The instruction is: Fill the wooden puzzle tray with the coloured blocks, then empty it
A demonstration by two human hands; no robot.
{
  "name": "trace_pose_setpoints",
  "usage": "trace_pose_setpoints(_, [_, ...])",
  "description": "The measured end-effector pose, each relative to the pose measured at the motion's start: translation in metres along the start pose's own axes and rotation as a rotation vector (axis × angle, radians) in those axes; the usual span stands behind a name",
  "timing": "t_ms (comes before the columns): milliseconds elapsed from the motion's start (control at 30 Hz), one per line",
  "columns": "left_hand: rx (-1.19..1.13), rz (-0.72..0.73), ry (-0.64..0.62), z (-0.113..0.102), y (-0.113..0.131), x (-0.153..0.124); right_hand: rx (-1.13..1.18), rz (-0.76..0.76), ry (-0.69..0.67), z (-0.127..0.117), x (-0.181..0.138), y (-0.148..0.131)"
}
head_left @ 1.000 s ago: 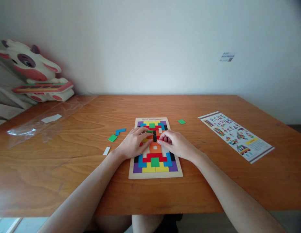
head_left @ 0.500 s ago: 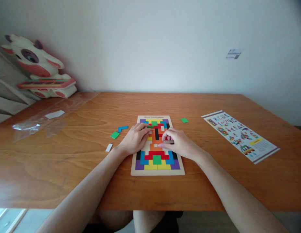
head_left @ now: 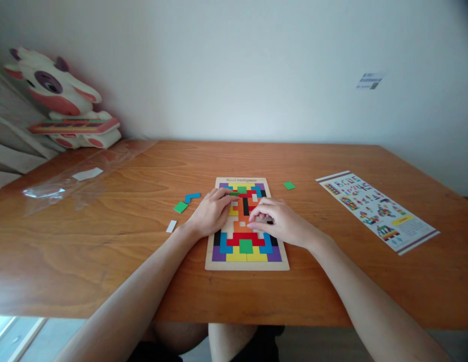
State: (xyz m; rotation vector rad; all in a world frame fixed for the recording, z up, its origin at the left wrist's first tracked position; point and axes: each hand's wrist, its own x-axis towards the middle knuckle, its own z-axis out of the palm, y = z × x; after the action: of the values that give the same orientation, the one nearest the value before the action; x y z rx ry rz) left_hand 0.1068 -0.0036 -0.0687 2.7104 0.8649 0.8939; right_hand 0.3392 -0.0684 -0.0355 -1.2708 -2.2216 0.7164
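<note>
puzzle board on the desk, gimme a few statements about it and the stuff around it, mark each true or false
1. A blue piece, a green square and a white piece lie left of the puzzle board. True.
2. The blue piece touches the white piece. False: they lie apart, with the green square between them.
3. The left hand and the right hand both reach over the puzzle board. True.
4. A printed sheet lies right of the puzzle board. True.
5. The printed sheet lies under the right hand. False: it lies apart, farther right.
</note>
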Motion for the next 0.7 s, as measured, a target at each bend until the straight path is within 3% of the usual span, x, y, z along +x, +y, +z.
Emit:
trace_pose_setpoints(200, [0.069,0.03,-0.044,-0.011,-0.001,-0.001,-0.004,-0.015,-0.05,-0.008,-0.002,0.008])
trace_pose_setpoints(300, [0.08,0.097,-0.084,-0.026,-0.004,-0.004,0.039,0.111,-0.038,-0.008,-0.001,0.01])
trace_pose_setpoints(567, [0.194,0.29,-0.038,-0.048,-0.004,-0.003,0.812,0.626,-0.194,-0.029,-0.005,-0.001])
trace_pose_setpoints(700, [0.242,0.363,-0.005,-0.051,-0.002,-0.001,0.968,0.74,-0.212,-0.035,-0.004,-0.002])
